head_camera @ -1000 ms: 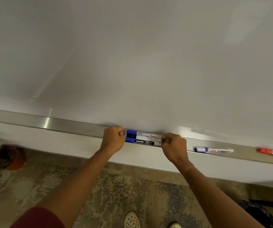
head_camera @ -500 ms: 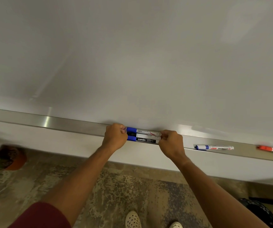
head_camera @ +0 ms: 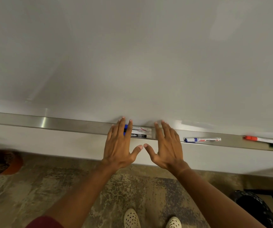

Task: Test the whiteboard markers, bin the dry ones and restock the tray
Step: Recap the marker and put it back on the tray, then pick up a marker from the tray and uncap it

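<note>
Head view: bundled markers (head_camera: 139, 133) lie in the whiteboard tray (head_camera: 69, 125), long axis running along it, directly between the left hand (head_camera: 118, 148) and right hand (head_camera: 167, 148). Both hands are spread flat, holding nothing, about equally near.

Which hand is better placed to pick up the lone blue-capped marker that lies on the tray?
Probably the right hand. It is open, holds nothing, and is nearer to the blue-capped marker on the tray. The left hand, also open, is farther away, over the grouped markers.
</note>
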